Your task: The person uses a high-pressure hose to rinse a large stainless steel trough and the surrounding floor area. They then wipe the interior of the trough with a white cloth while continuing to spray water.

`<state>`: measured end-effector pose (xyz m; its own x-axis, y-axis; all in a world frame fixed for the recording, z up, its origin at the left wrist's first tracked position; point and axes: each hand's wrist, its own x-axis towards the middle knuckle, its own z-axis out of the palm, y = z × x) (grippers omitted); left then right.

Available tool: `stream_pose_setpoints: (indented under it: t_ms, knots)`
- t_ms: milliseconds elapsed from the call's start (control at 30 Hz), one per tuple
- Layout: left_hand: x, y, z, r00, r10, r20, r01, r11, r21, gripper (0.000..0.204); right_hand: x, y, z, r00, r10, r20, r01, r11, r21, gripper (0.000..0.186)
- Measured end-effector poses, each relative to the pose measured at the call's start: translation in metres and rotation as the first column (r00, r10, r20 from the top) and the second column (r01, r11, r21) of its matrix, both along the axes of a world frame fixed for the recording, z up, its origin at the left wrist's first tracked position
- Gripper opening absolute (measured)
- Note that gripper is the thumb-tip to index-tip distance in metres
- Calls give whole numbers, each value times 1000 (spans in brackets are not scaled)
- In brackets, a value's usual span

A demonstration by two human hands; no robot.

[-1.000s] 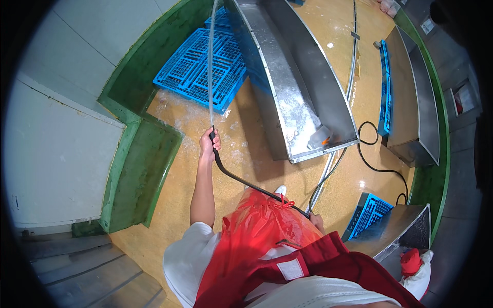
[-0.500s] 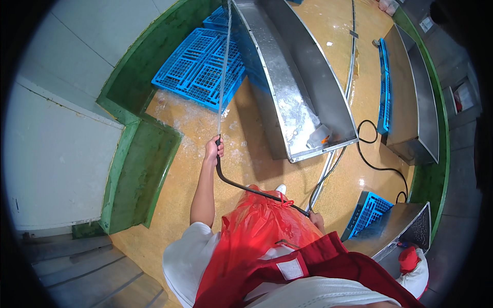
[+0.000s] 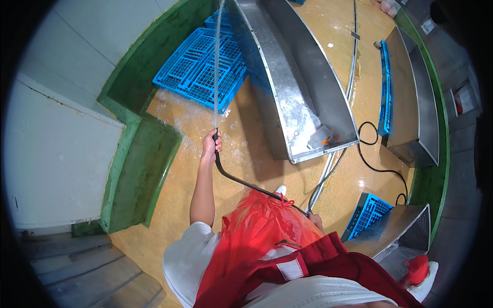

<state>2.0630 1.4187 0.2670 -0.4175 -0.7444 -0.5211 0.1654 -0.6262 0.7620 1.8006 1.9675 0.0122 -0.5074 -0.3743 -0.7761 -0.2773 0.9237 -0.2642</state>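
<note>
My left hand point(image 3: 211, 143) is wrapped round the end of a black hose point(image 3: 241, 180), which points away from me. A jet of water point(image 3: 217, 66) shoots from its tip toward the far wall, passing over a blue plastic pallet point(image 3: 197, 66) on the floor. The hose runs across the front of my red apron point(image 3: 257, 220) to my right hand point(image 3: 316, 221), which is closed on it at my right side, partly hidden by the apron. From there the hose trails over the floor in loops to the right.
A long stainless steel trough point(image 3: 298, 92) stands just ahead, with a grey and orange object point(image 3: 321, 137) in its near end. Farther right are another steel trough point(image 3: 411, 92) and a nearer one point(image 3: 385, 241). Another person's white sleeve point(image 3: 426, 282) is at lower right. The yellow floor point(image 3: 154, 246) is wet.
My left hand and the hose tip have shifted slightly up and left, and the water jet has swung a little left with them. The other person at lower right has moved.
</note>
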Motion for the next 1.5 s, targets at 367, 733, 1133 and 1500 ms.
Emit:
stream_pose_setpoints:
  t_ms: [367, 733, 1133, 1500]
  knots:
    - [4, -6, 17, 995, 35, -91, -37, 999, -24, 24, -9, 4, -23, 999, -1, 41, 0, 1000, 17, 61]
    - [3, -8, 31, 992, 48, -115, -52, 998, -31, 24, -1, -16, 8, 995, -85, 43, 82, 995, 65, 60]
    - [10, 2, -25, 972, -117, 205, 101, 991, 86, 24, -3, -26, 27, 989, -144, 20, 142, 989, 49, 55]
    - [13, 5, -20, 965, -144, 220, 134, 989, 60, 24, -5, -41, 52, 996, -90, -10, 91, 994, 68, 59]
